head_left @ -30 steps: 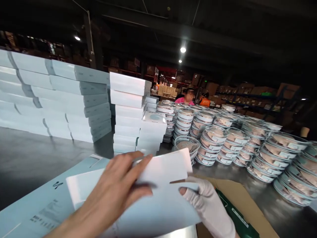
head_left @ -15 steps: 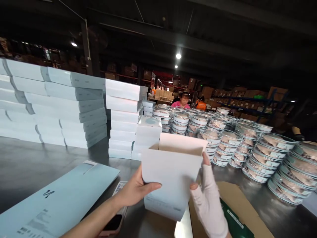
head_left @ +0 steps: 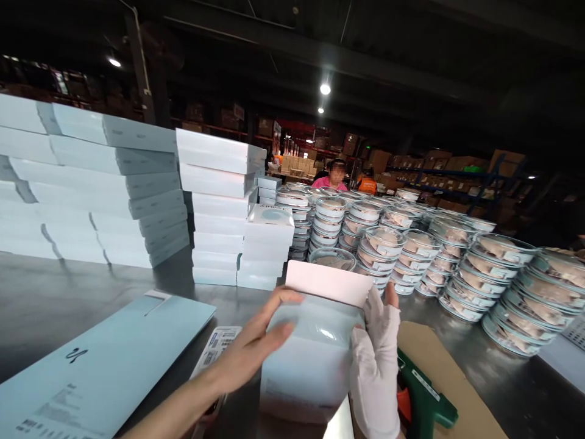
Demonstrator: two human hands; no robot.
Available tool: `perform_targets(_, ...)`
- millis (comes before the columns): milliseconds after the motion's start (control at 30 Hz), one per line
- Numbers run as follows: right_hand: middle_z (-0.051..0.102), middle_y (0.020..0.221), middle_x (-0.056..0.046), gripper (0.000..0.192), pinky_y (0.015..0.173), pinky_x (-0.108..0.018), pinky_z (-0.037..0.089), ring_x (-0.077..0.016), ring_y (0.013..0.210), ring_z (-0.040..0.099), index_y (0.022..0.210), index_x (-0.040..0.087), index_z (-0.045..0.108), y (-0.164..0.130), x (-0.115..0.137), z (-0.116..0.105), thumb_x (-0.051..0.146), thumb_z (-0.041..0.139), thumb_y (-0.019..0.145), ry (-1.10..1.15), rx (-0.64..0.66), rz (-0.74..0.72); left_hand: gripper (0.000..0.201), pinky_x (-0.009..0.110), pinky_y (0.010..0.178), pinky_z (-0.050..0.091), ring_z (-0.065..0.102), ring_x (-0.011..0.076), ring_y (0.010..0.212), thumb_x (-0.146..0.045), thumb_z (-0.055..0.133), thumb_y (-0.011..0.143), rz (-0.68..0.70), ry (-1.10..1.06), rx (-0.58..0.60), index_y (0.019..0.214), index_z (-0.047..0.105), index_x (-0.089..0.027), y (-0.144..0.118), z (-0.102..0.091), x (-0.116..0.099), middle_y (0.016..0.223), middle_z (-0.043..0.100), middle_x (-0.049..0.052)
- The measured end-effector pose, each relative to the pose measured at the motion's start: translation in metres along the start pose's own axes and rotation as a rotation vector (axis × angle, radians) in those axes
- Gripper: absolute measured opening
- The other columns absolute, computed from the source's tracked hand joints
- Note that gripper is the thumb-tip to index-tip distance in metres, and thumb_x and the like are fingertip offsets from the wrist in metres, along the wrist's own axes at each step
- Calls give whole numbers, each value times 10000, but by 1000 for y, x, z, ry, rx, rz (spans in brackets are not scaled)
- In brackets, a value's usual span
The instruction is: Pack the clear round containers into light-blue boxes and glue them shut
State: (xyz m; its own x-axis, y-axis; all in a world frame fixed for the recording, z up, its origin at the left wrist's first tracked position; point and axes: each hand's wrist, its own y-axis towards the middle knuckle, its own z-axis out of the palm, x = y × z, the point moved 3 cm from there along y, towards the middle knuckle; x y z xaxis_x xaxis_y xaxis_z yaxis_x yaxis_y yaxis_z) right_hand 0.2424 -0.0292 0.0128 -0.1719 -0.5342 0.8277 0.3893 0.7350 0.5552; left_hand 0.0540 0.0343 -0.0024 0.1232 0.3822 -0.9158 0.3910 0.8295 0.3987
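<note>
A pale blue carton (head_left: 313, 353) stands upright in front of me, its white top flap (head_left: 329, 281) raised. My bare left hand (head_left: 256, 344) grips its left side with fingers spread over the top edge. Pressed flat against the carton's right side is my right hand (head_left: 377, 360), in a white fingerless glove. A flat pale blue box sheet (head_left: 100, 366) lies on the metal table (head_left: 50, 299) to my left. Under my left wrist a phone (head_left: 214, 350) with a barcode label lies on the table.
Tall stacks of white flat boxes (head_left: 114, 189) and smaller white boxes (head_left: 267, 244) stand at the back left. Many stacked round clear-lidded containers (head_left: 457, 262) fill the right. A green tool (head_left: 423, 396) rests on brown cardboard (head_left: 452, 378). Two people stand far behind.
The flat white carton blank was lifted off the blue sheet, opened into a box shape, then turned upright with the flap folding over. My view shifted slightly right.
</note>
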Motion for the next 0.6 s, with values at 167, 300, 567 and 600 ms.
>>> perform_targets(167, 587, 1484, -161, 761, 1181, -506, 380, -337, 1391, 539, 1447, 228, 446, 1, -16, -92, 707, 444, 855, -548, 56, 294, 487, 479, 1166, 411, 543, 352, 1357, -475, 842, 759, 159, 328, -51, 1214, 727, -347, -8, -33, 5, 1261, 724, 55)
perform_targets(300, 754, 845, -244, 468, 936, -677, 469, -550, 1004, 694, 778, 239, 636, -8, -49, -186, 683, 492, 746, -1276, 128, 695, 510, 474, 1152, 442, 519, 355, 1398, -517, 818, 779, 231, 514, -149, 1261, 724, -380, -22, -43, 12, 1279, 731, 55)
perform_targets(567, 597, 481, -60, 352, 605, -463, 565, -330, 543, 682, 511, 271, 529, -46, -91, -217, 533, 741, 610, -852, -31, 948, 523, 398, 998, 587, 606, 344, 1314, -472, 814, 780, 176, 579, -49, 1284, 719, -369, -27, -35, 15, 1394, 651, 77)
perform_targets(600, 596, 485, -54, 360, 553, -431, 555, -301, 501, 661, 519, 263, 543, -53, -92, -217, 554, 725, 626, -728, -62, 946, 539, 436, 1035, 564, 560, 363, 1369, -463, 821, 771, 146, 579, -50, 1291, 715, -366, -26, -36, 17, 1423, 643, 79)
